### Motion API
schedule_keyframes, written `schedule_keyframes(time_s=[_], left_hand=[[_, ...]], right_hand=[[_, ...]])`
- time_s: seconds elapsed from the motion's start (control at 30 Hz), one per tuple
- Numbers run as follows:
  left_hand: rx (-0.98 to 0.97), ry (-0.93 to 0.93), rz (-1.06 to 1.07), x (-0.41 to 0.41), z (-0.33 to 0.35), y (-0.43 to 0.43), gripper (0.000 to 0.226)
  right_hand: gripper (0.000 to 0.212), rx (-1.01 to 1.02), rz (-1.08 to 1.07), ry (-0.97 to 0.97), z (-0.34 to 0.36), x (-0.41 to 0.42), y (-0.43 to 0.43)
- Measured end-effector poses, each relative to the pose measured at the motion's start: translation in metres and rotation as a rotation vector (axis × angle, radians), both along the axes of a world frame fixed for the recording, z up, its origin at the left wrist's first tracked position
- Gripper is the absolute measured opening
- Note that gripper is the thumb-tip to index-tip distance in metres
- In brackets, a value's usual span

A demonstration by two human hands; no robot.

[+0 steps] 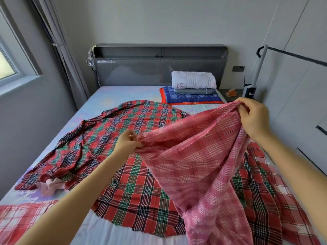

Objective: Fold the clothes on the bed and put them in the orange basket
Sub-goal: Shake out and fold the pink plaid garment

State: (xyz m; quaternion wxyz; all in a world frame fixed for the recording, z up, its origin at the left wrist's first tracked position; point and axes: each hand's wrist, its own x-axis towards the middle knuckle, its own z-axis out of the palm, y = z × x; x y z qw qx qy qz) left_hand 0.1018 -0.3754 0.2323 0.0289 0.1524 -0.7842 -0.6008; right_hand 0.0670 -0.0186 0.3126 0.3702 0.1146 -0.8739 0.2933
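While the pink checked cloth [203, 156] hangs lifted over the red-and-green plaid cloth [106, 135] spread on the bed [109, 96], the left hand [129, 141] pinches one bunched edge with curled fingers. The right hand [253, 117], higher above that plaid cloth, has its fingers closed round another gathered part. To fold it well, the hands should probably slide apart along the top edge until it runs taut and the corners show. The tail trailing on the plaid cloth should then lift free before edge meets edge. No orange basket is in view.
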Motion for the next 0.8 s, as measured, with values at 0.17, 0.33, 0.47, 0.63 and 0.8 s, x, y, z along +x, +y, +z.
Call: schedule_keyframes(time_s=[0.17, 0.33, 0.47, 0.63, 0.8], left_hand=[[-0.568, 0.277, -0.003, 0.007, 0.018, 0.004, 0.01], [-0.449, 0.009, -0.093, 0.008, 0.037, 0.011, 0.006], [0.138, -0.184, -0.16, 0.018, 0.057, 0.019, 0.004], [0.304, -0.225, -0.217, 0.025, 0.065, 0.032, 0.007], [0.276, -0.166, -0.186, 0.032, 0.065, 0.042, 0.005]], right_hand=[[0.024, 0.023, -0.038, -0.009, -0.003, -0.002, -0.007], [0.035, 0.244, -0.09, -0.248, -0.011, -0.007, -0.031], [0.041, 0.327, 0.096, -0.225, -0.019, 0.023, -0.069], [0.017, 0.134, 0.513, -0.244, -0.03, 0.064, -0.123], [0.022, -0.036, 0.521, -0.469, -0.035, 0.071, -0.149]])
